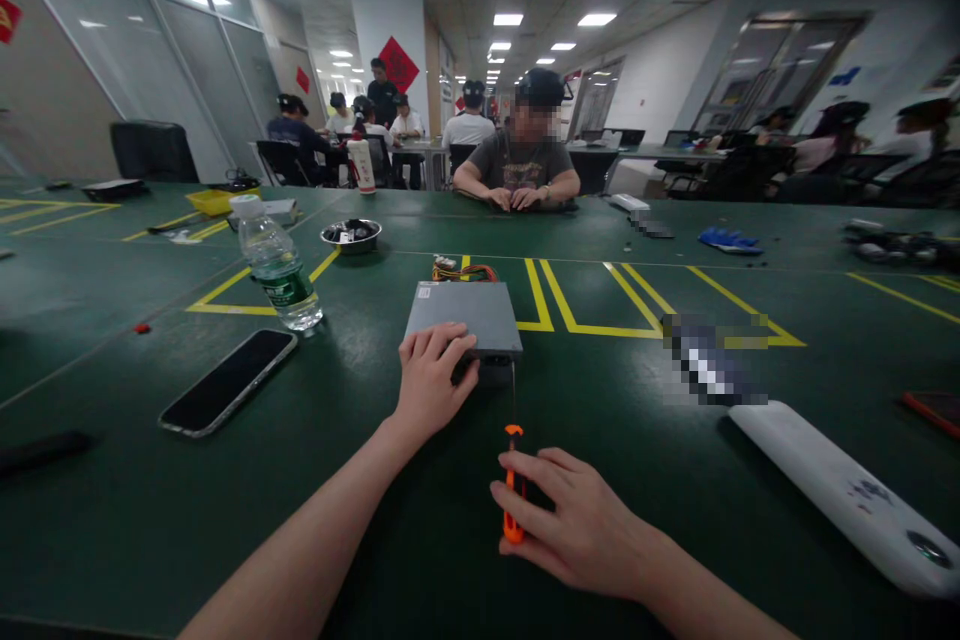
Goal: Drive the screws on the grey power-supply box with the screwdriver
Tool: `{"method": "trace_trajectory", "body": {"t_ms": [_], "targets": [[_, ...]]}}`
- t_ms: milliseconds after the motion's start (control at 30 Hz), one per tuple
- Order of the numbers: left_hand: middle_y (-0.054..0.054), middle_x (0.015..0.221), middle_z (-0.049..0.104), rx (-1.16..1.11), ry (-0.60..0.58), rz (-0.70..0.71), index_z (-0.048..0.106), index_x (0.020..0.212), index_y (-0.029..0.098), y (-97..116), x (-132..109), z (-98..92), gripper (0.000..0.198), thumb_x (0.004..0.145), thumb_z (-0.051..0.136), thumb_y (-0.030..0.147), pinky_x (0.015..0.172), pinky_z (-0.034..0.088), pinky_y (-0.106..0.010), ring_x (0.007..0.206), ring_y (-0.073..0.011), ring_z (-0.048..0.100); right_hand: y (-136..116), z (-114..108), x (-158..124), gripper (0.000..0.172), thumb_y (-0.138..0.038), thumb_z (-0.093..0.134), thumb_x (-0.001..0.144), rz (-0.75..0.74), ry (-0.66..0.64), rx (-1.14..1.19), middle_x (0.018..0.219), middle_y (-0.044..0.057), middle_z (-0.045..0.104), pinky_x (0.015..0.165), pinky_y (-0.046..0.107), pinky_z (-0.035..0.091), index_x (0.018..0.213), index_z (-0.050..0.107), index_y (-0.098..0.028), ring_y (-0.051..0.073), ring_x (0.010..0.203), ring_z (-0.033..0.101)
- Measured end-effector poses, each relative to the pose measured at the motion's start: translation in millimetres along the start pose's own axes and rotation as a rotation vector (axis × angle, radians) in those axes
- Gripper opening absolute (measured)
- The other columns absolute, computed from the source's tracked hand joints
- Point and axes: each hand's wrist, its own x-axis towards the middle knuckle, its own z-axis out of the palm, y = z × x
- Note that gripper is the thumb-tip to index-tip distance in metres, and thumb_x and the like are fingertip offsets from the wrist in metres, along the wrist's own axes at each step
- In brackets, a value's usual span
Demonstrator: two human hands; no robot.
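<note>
A grey metal box [469, 315] with coloured wires [463, 271] at its far end lies on the green table [615, 420]. My left hand [431, 375] rests on the box's near left corner, fingers curled over the edge. My right hand [574, 515] is closed round the orange handle of a screwdriver [513, 485]. Its thin shaft points away from me at the near face of the box.
A black phone [229, 380] and a water bottle [277, 265] lie to the left. A metal bowl [351, 235] sits beyond them. A long white device [847, 490] lies at the right. A seated person [517, 170] faces me across the table; others sit further back.
</note>
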Motion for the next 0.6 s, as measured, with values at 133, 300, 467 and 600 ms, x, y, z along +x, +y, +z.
{"method": "trace_trajectory", "body": {"t_ms": [133,300,467,600], "targets": [[-0.002,0.114,0.061,-0.004,-0.002,0.001,0.057,0.100,0.027,-0.3,-0.1,0.6,0.020,0.080,0.057,0.027,0.090,0.030,-0.040,0.109,-0.0220,0.051,0.9,5.2,-2.3,0.022,-0.032,0.051,0.088,-0.023,0.080,0.031,0.103,0.016,0.061,0.071,0.034,0.049,0.099,0.056,-0.013,0.020,0.083,0.061],[-0.002,0.114,0.061,-0.009,0.003,-0.001,0.057,0.100,0.027,-0.4,0.0,0.9,0.019,0.080,0.057,0.026,0.091,0.030,-0.040,0.109,-0.0218,0.051,0.6,2.8,-5.7,0.031,-0.038,0.053,0.085,0.086,0.024,0.122,0.110,0.016,0.058,0.077,0.035,0.050,0.104,0.053,-0.014,0.022,0.093,0.060],[-0.003,0.114,0.061,-0.008,-0.008,0.001,0.056,0.100,0.027,-0.4,0.2,-0.1,0.020,0.080,0.057,0.026,0.090,0.030,-0.041,0.109,-0.0221,0.051,-0.1,-1.6,-2.0,0.034,-0.037,0.051,0.087,0.012,0.003,0.037,0.110,0.016,0.058,0.072,0.035,0.050,0.114,0.053,-0.016,0.022,0.087,0.061],[-0.003,0.115,0.060,-0.012,-0.019,0.001,0.056,0.101,0.027,-0.3,0.0,-1.3,0.020,0.081,0.057,0.027,0.090,0.030,-0.040,0.110,-0.0220,0.051,0.5,1.3,-0.7,0.024,-0.033,0.049,0.088,-0.026,0.144,0.008,0.100,0.016,0.062,0.065,0.032,0.051,0.098,0.057,-0.013,0.019,0.075,0.062]]}}
